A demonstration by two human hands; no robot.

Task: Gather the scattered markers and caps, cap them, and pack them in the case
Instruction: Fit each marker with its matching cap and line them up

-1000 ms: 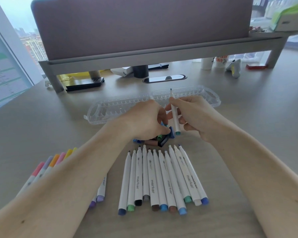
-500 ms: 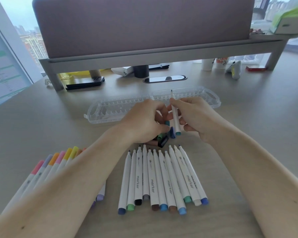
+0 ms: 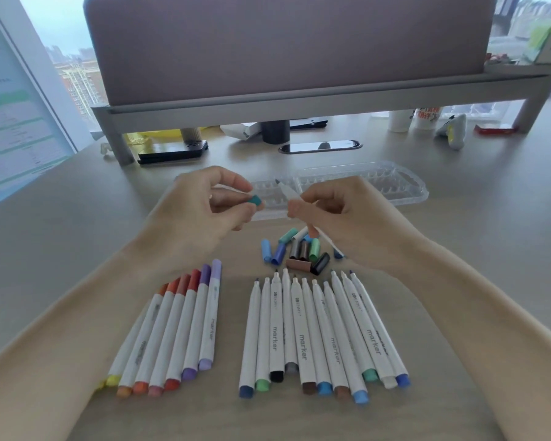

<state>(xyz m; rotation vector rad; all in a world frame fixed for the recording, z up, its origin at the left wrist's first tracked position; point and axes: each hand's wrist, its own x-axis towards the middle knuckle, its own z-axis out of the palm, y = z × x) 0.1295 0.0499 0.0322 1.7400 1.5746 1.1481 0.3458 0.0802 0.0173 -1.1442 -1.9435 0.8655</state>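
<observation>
- Markers: uncapped markers (image 3: 322,332), white barrels, lie in a row on the worktop (image 3: 474,249); capped markers (image 3: 172,329) lie just left.
- Loose caps (image 3: 299,251), small coloured tubes, heaped just beyond.
- Left hand (image 3: 201,211) fingers (image 3: 233,179) pinch teal cap (image 3: 255,199).
- Right hand (image 3: 347,218) grips one marker (image 3: 288,192), tip near the cap, not touching.
- Case (image 3: 379,183), clear ribbed plastic, behind hands, partly hidden.
- Grey riser (image 3: 299,103) farthest.

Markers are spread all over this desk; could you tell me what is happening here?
A person is capping markers. The left hand pinches a teal cap, and the right hand holds an uncapped marker with its tip near it, not yet joined. Loose caps are piled below the hands, a row of uncapped markers lies nearer, and capped markers sit to the left. The clear case behind holds no visible markers.
</observation>
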